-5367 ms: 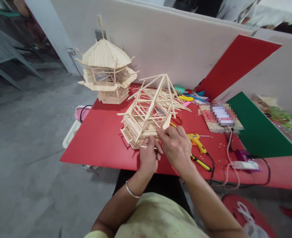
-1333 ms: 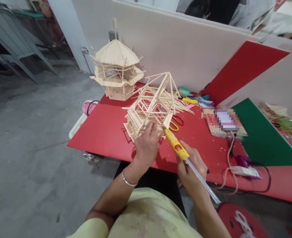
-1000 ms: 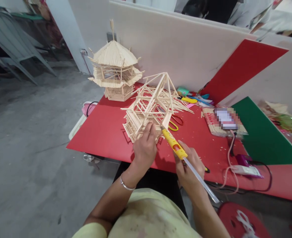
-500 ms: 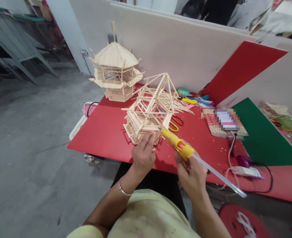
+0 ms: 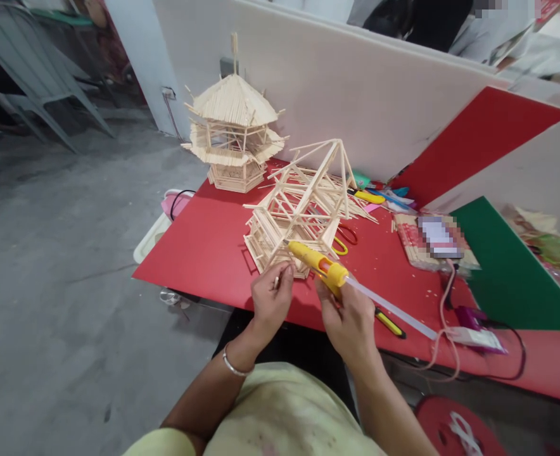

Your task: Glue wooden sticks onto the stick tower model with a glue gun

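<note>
My right hand is wrapped round a yellow hot glue gun, with a long clear glue stick poking out of its back. The gun's nozzle is at the near side of an unfinished pavilion model built of thin wooden sticks; whether it touches cannot be told. Close in front of the model, my left hand is closed in a pinch, the pale end of a small wooden stick showing between its fingers. A roofed stick pagoda stands upright at the back left.
On the red tabletop lie a yellow-black utility knife, scissors, loose sticks and a packet of sticks with a phone on top. A green board and cables are at right. A white partition stands behind.
The glue gun has moved left along the model's near side, uncovering the utility knife. My left hand has turned slightly, still pinching. The view has shifted a little.
</note>
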Tool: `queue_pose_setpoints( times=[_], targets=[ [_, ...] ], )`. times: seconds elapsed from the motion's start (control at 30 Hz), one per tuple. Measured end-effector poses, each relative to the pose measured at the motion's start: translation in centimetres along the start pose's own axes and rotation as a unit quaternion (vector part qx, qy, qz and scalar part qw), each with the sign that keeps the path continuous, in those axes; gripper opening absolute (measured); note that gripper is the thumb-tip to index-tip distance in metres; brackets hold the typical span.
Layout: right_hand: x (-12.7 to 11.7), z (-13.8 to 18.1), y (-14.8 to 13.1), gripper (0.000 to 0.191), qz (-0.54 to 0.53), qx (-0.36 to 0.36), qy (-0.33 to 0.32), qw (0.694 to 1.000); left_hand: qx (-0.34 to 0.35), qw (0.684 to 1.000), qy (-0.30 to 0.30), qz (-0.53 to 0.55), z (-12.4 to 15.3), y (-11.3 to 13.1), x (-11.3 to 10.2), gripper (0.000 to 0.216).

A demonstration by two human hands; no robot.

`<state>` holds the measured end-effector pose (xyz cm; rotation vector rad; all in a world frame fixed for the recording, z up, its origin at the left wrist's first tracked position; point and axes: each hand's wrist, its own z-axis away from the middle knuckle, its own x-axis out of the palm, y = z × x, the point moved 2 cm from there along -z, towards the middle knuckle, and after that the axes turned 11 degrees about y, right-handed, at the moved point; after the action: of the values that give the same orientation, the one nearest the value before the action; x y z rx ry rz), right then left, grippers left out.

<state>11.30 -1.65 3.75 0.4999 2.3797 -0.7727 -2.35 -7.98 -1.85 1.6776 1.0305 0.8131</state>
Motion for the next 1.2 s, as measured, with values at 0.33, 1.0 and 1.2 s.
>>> queue_pose_setpoints(
  times=[0.33, 1.0, 1.2],
  targets=[
    [-0.2, -0.6, -0.3, 0.014, 0.025, -0.027, 0.012, 0.999, 0.095, 0.995, -0.003, 0.001, -0.5, -0.9, -0.1, 0.024],
    [-0.6, 0.2, -2.9, 0.04, 0.104, -0.099, -0.008, 0.99, 0.125, 0.976, 0.074, -0.163, -2.4, -3.4, -2.1, 0.031],
    [-0.6, 0.1, -2.9, 0.035, 0.089, -0.06, -0.007, 0.994, 0.222, 0.943, 0.051, -0.244, -2.9, -2.6, -1.3, 0.018]
  ],
)
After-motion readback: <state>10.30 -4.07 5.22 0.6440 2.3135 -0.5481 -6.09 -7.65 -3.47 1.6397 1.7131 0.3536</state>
